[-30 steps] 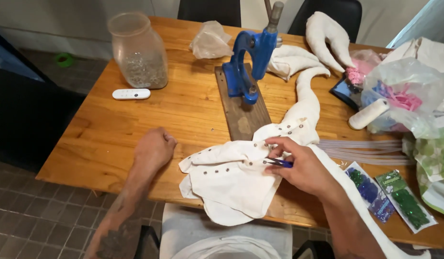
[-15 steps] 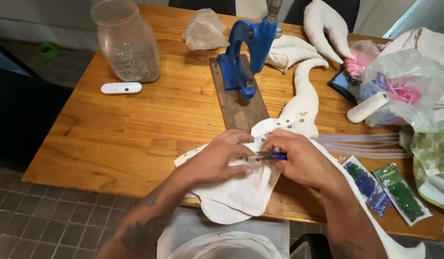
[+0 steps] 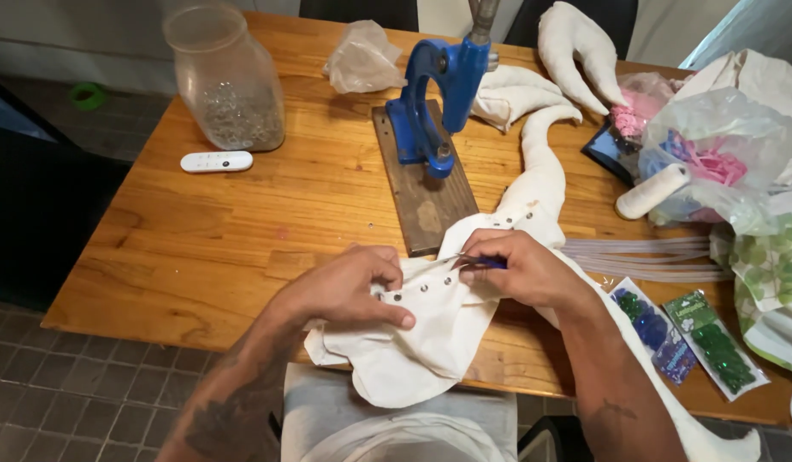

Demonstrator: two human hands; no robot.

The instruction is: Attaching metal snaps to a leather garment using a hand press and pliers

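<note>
A cream cloth piece (image 3: pixel 430 338) with a row of small metal studs lies over the near edge of the wooden table (image 3: pixel 190 248). My left hand (image 3: pixel 349 287) presses down on the cloth and pinches it by the studs. My right hand (image 3: pixel 520 269) grips a small blue-handled tool (image 3: pixel 481 262) whose tip rests on the cloth beside the left fingers. A long cream strip (image 3: pixel 541 171) of the same cloth runs up the table toward the press.
A blue hand press (image 3: pixel 439 94) on a dark wooden board stands behind the cloth. At the far left are a glass jar (image 3: pixel 229 81) and a white remote (image 3: pixel 216 161). Packets of green and blue beads (image 3: pixel 678 338), a white thread spool (image 3: pixel 652 190) and plastic bags lie right.
My left hand came from the bare table at the left onto the cloth and now holds it by the studs. My right hand stayed on the cloth with the tool.
</note>
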